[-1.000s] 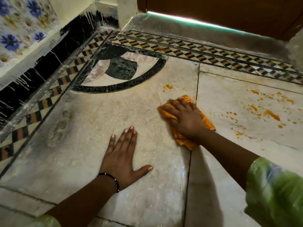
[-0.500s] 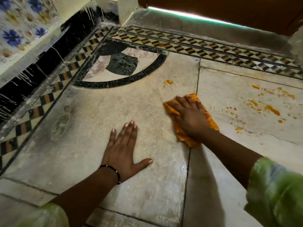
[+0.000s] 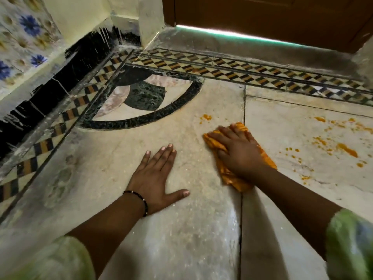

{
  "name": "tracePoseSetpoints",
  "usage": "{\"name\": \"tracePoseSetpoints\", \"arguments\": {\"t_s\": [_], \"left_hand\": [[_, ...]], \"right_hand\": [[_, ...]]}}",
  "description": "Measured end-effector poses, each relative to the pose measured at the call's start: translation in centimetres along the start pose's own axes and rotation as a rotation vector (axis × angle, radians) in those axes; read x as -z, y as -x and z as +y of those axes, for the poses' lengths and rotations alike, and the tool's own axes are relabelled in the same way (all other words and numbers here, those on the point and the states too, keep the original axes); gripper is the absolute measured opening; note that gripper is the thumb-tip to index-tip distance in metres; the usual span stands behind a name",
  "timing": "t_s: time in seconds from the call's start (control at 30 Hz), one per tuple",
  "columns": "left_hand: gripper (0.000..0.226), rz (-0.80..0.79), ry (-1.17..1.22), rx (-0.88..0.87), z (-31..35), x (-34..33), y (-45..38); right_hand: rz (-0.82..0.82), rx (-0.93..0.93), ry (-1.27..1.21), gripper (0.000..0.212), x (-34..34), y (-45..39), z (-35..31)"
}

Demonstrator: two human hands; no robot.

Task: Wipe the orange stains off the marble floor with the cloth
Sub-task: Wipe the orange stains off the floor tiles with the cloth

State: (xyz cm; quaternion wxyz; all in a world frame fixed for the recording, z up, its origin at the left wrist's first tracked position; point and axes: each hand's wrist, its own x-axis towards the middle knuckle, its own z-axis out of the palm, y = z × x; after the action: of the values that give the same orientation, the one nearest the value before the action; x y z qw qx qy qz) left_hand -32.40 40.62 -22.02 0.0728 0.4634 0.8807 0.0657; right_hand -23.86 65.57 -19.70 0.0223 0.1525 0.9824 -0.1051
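My right hand [image 3: 239, 151] lies flat on a crumpled orange cloth [image 3: 232, 179], with the fingers spread, and presses it onto the marble floor [image 3: 191, 229]. The cloth straddles the joint between two slabs. A small orange stain [image 3: 206, 117] sits just beyond the fingertips, on the left slab. A wider scatter of orange stains [image 3: 347, 149] covers the right slab, to the right of the cloth. My left hand [image 3: 155, 174] rests palm-down on the left slab, fingers straight, holding nothing.
A dark inlaid quarter-circle [image 3: 145, 96] and a checkered border strip [image 3: 242, 72] fill the far corner. A black skirting [image 3: 50, 87] under flowered wall tiles runs along the left. A wooden door [image 3: 262, 19] stands at the back, with light showing under it.
My right hand has slid the cloth slightly right and forward, nearer the small stain. The left hand has stayed planted on the slab.
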Motion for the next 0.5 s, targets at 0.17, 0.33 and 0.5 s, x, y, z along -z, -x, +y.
{"name": "tracePoseSetpoints", "arguments": {"t_s": [0.17, 0.33, 0.5], "left_hand": [[0.106, 0.051, 0.032, 0.0, -0.2, -0.3, -0.3], [0.105, 0.053, 0.069, 0.004, -0.2, -0.5, -0.3], [0.104, 0.035, 0.069, 0.002, -0.1, -0.4, -0.4]], "right_hand": [[-0.077, 0.284, 0.042, 0.065, -0.5, 0.1, -3.0], [0.029, 0.133, -0.072, 0.058, 0.1, 2.6, 2.7], [0.076, -0.229, -0.058, 0.053, 0.5, -7.3, 2.0]]}}
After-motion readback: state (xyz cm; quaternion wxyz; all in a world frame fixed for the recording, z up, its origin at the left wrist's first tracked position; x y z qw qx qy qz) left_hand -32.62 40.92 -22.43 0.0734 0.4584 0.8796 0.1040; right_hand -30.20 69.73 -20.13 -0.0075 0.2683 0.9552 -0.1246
